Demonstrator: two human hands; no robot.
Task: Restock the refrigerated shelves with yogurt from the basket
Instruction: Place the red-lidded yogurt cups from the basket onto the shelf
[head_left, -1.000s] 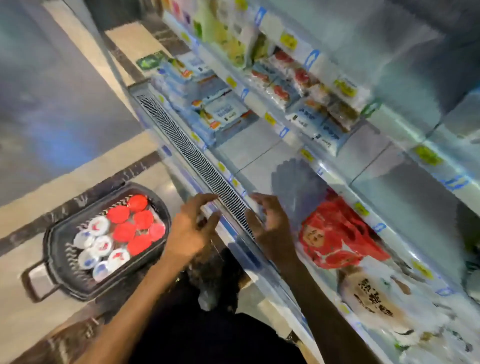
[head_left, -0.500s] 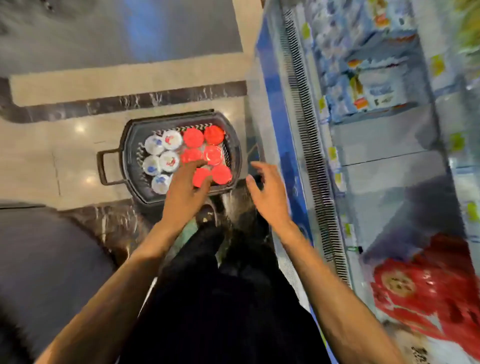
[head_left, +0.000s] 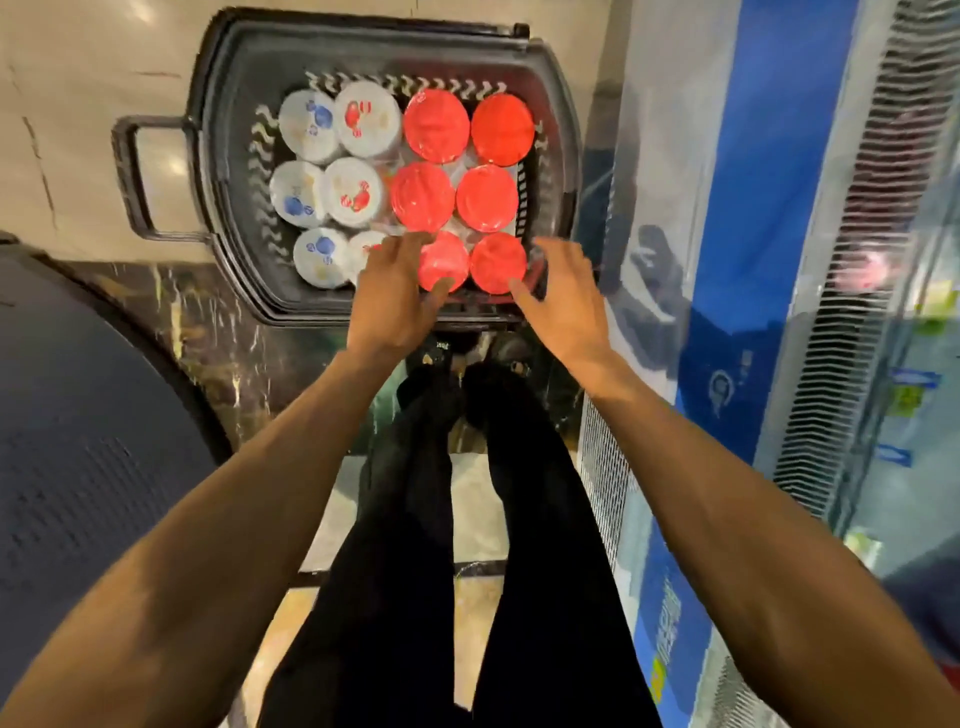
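Note:
A black shopping basket (head_left: 556, 88) stands on the floor ahead of my feet, packed with yogurt tubs. Several have red lids (head_left: 435, 127) on the right side, several have white lids (head_left: 311, 124) with blue or red prints on the left. My left hand (head_left: 395, 296) reaches over the basket's near edge, fingers spread across the nearest red-lidded tub (head_left: 441, 260) and the white one beside it. My right hand (head_left: 563, 291) hovers open just right of the other near red tub (head_left: 497, 262), fingers spread, holding nothing.
The refrigerated case (head_left: 769, 218) runs along the right, with a blue front panel and a slatted vent grille (head_left: 852, 332). A dark rounded object (head_left: 78, 441) fills the left. The basket handle (head_left: 130, 176) sticks out to the left. My legs and shoes (head_left: 467, 353) are below.
I turned from the shelf and bent toward the basket. Both hands left the shelf edge and came down over the near row of red-lidded tubs.

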